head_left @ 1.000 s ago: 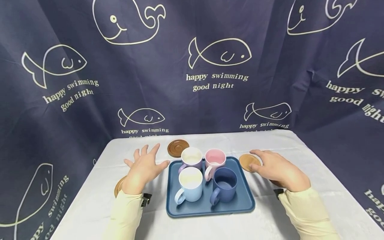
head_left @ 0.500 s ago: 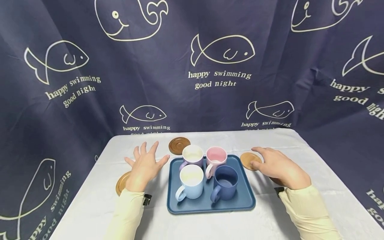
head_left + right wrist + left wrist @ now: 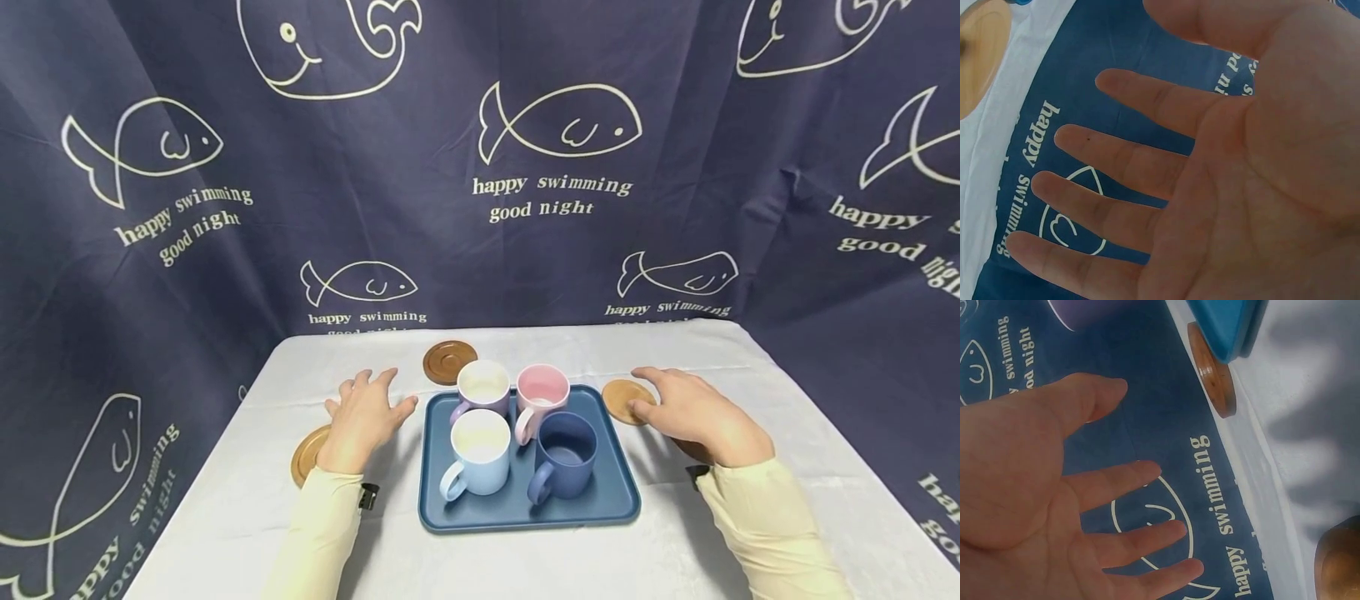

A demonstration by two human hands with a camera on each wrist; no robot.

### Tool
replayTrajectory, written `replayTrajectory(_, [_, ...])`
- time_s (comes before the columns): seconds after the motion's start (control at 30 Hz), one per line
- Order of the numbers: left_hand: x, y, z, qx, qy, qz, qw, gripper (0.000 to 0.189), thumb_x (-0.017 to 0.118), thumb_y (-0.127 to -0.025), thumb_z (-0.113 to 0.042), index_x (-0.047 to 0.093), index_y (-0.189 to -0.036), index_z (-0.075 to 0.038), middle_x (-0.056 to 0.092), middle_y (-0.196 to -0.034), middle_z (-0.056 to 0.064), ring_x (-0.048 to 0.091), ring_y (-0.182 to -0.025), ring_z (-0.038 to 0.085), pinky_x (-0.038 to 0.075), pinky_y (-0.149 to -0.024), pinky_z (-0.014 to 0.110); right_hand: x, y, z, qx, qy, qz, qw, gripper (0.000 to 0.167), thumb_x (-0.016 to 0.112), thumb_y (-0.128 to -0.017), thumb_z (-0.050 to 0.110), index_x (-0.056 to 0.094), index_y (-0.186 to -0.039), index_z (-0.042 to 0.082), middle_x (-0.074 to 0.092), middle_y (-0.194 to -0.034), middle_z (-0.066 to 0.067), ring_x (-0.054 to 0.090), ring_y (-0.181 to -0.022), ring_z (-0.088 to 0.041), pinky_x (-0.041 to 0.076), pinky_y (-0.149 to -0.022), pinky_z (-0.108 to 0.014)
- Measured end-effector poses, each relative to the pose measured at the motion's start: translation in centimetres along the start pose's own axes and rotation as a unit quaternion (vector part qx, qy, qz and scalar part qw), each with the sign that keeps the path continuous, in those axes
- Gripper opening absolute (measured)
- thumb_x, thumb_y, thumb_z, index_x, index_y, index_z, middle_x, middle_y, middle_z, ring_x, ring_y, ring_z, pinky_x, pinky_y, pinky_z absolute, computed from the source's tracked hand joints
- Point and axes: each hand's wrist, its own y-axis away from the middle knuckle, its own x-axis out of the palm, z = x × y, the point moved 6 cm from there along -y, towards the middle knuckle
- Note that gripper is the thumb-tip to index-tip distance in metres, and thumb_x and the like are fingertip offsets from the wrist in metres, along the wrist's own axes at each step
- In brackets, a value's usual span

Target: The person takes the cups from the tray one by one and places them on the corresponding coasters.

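My left hand [image 3: 363,423] hovers to the left of a blue tray [image 3: 517,518], holding nothing; its fingers look relaxed and spread in the left wrist view. Over on the right, my right hand [image 3: 705,414] is raised near a light wooden coaster [image 3: 627,398]. The right wrist view shows its palm bare and fingers extended. Four mugs would be too exact to crowd here: several mugs stand upright on the tray, a light blue mug [image 3: 489,472], a navy mug [image 3: 574,473], a pink mug [image 3: 547,417] and a lavender mug [image 3: 491,405] with a white inside.
Behind the tray's left part lies a dark brown coaster [image 3: 448,361]. Another wooden coaster [image 3: 304,458] is partly hidden by my left hand, and a brown coaster [image 3: 692,451] by my right. A white cloth [image 3: 562,567] covers the table; a navy curtain [image 3: 517,275] hangs behind.
The fingers of my left hand have bent slightly from a wider spread. My right hand has hardly moved. Mugs and tray keep their places, while the head view has shifted a little.
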Motion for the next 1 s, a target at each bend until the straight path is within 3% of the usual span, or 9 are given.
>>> replayTrajectory(0.27, [0.2,-0.1,-0.1,0.004,-0.007,0.01,0.9999,0.062,0.066,-0.094,-0.045,0.058,-0.147,-0.013,0.05,-0.149,0.028,0.046,-0.131,0.055,0.035,-0.1,0.072,0.6,-0.6,-0.9,0.007,0.002,-0.003,1.0,0.058,0.066,-0.093,0.028,0.056,-0.14,-0.004,0.063,-0.129,-0.034,0.057,-0.123,-0.054,0.046,-0.101,-0.064])
replayTrajectory(0.53, [0.2,0.1,-0.1,0.005,-0.012,0.015,0.9998,0.06,0.067,-0.094,-0.042,0.059,-0.145,-0.011,0.05,-0.148,0.029,0.047,-0.13,0.056,0.038,-0.097,0.072,0.6,-1.0,-0.8,0.009,0.0,-0.015,0.9998,0.059,0.067,-0.092,0.027,0.056,-0.141,-0.003,0.062,-0.13,-0.034,0.056,-0.124,-0.054,0.045,-0.102,-0.065])
replayTrajectory(0.83, [0.6,0.1,-0.3,0.007,-0.012,0.02,0.9997,0.061,0.068,-0.093,-0.043,0.06,-0.145,-0.011,0.051,-0.147,0.029,0.048,-0.129,0.055,0.041,-0.095,0.071,1.0,-1.3,-1.2,0.013,0.003,-0.018,0.9997,0.061,0.067,-0.093,0.026,0.053,-0.146,-0.001,0.054,-0.138,-0.038,0.049,-0.122,-0.067,0.041,-0.101,-0.071])
replayTrajectory(1.0, [0.2,0.0,-0.2,0.003,-0.015,0.02,0.9997,0.062,0.067,-0.093,-0.043,0.059,-0.145,-0.011,0.05,-0.147,0.029,0.047,-0.13,0.054,0.041,-0.096,0.071,1.2,-2.3,-1.3,-0.002,0.02,-0.018,0.9996,0.064,0.068,-0.09,0.026,0.053,-0.146,-0.002,0.055,-0.137,-0.038,0.052,-0.122,-0.064,0.042,-0.102,-0.069])
